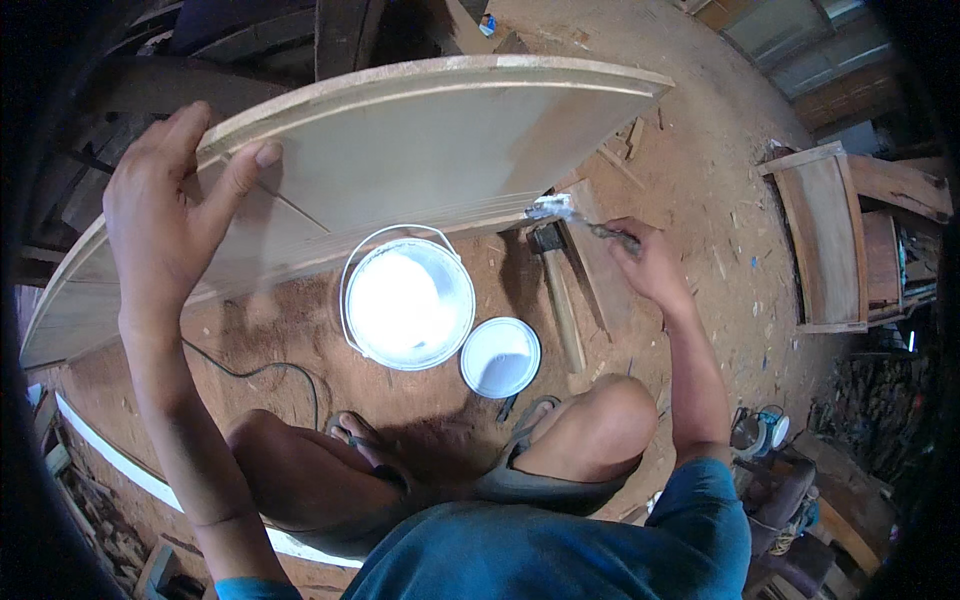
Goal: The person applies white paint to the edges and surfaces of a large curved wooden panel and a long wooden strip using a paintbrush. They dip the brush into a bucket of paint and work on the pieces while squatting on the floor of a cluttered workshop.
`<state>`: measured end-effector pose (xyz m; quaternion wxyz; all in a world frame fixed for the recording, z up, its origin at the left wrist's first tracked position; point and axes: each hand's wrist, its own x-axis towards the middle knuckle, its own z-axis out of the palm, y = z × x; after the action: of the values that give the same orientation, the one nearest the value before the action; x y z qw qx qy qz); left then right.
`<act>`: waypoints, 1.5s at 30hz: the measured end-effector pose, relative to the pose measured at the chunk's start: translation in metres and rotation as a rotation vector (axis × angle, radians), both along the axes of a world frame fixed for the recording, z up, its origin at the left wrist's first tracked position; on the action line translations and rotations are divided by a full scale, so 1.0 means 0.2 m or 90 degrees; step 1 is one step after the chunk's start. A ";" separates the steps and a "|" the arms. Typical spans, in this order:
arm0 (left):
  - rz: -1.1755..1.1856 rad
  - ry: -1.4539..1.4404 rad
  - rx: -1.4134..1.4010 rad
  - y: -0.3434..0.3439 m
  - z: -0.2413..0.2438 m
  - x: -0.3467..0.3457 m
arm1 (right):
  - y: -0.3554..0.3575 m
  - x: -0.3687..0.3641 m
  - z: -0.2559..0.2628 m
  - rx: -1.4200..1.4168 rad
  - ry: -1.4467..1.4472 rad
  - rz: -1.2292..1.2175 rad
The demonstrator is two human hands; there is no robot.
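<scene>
A large wooden panel (420,135) with a framed edge stands tilted across the view before me. My left hand (176,180) grips its upper edge at the left, thumb on the near face. My right hand (649,259) is closed around the handle of a paintbrush (589,223). The white-coated bristles touch or nearly touch the panel's lower right end. Between my feet and the panel stands an open bucket of white paint (401,304), its wire handle tipped towards the panel. A round white lid (500,358) lies right beside the bucket.
A hammer (559,300) and a flat board (596,262) lie on the dusty floor right of the bucket. A black cable (259,369) curls at the left. A wooden furniture piece (821,240) stands at the right. Wood scraps lie about.
</scene>
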<state>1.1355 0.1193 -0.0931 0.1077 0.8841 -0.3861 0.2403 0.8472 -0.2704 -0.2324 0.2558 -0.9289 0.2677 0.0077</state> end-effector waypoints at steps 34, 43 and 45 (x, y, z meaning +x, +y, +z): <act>-0.009 0.000 -0.051 -0.02 0.00 -0.01 | 0.27 -0.20 -0.70 0.668 -0.169 -0.388; -0.003 0.013 -0.017 -0.02 0.03 -0.02 | 0.30 -0.02 -0.76 0.940 -0.269 -0.432; 0.009 0.024 0.000 -0.02 0.04 -0.03 | 0.34 -0.01 -0.71 0.978 -0.270 -0.393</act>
<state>1.1302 0.1157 -0.0851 0.1131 0.8912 -0.3778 0.2244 0.8452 -0.2018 -0.3737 0.8498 -0.3649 0.3761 -0.0568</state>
